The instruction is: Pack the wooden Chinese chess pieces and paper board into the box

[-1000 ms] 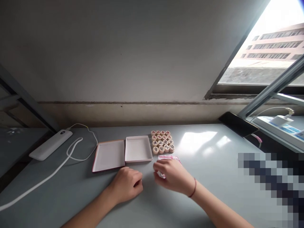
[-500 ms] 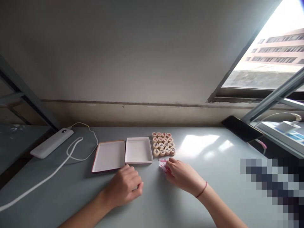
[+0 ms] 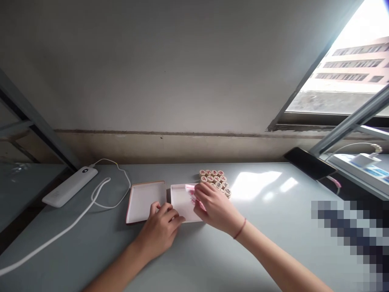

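Note:
Pinched in my right hand [image 3: 214, 206] is a crumpled clear plastic bag with pink-red marks [image 3: 192, 194], held over the white box [image 3: 181, 205]. My left hand [image 3: 161, 227] rests at the near side, between that box and the shallow lid [image 3: 146, 201], its fingers bent and apart with nothing visible in them. Right of the box stand round wooden chess pieces [image 3: 215, 178] in stacked rows, with red characters at the back and dark ones nearer. My right hand hides part of the pieces and the box's right side.
A white power bank [image 3: 71, 186] and its white cable [image 3: 69, 225] lie on the left of the grey table [image 3: 273, 243]. At the back right is a black phone [image 3: 310, 162], beside a power strip [image 3: 361, 168].
My right hand has carried the plastic bag left and up from the table to above the box. My left hand's fingers have spread against the box's near edge, and the view has shifted slightly.

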The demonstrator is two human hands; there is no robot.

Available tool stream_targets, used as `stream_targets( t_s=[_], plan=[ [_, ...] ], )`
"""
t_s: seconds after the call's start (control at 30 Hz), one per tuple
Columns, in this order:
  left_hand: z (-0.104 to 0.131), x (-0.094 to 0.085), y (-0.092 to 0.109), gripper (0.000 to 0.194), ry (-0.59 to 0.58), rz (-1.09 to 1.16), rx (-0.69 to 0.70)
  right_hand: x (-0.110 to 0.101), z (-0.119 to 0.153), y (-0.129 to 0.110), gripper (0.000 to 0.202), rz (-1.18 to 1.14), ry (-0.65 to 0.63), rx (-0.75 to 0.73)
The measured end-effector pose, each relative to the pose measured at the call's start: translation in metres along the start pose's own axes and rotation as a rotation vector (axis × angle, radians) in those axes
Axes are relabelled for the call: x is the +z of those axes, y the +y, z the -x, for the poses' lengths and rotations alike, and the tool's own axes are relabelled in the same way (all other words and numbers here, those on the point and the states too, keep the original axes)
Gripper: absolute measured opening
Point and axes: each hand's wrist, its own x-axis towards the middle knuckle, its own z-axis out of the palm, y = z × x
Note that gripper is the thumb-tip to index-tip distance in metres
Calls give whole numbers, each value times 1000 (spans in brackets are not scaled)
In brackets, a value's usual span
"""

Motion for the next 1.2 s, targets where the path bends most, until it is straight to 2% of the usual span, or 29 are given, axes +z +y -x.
stream_targets(
  t_s=[0.1, 0.17, 0.33, 0.73, 0.83, 0.9, 0.97, 1.03, 1.1, 1.2],
  plan=[
    [3, 0, 5, 19, -16, 20, 4, 20, -12, -10, 10, 54, -219, -2],
    [3, -1, 7, 18, -31, 17, 6, 28, -13, -12, 13, 51, -286, -2],
    [3, -2, 7, 16, -59, 13, 1, 28, -6, -8, 18, -28, -251, -24],
    [2, -2, 6, 16, -45, 62, -18, 29, -1, 1, 15, -153, -238, -71],
    [1, -3, 6, 15, -40, 75, -23, 23, -7, 9, 18, -177, -170, -62],
    [0, -5, 6, 12, -29, 79, -31, 15, -18, 19, 21, -132, -93, 31],
    [0, -7, 5, 9, -24, 71, -36, 8, -34, 33, 27, -3, -53, 232],
    [0, -9, 4, 9, -29, 60, -31, 4, -51, 47, 34, 139, -133, 466],
    [-1, -9, 4, 10, -42, 61, -21, 5, -65, 59, 35, 181, -190, 555],
    [0, -8, 5, 12, -60, 66, -7, 12, -76, 68, 29, 191, -263, 610]
  ],
)
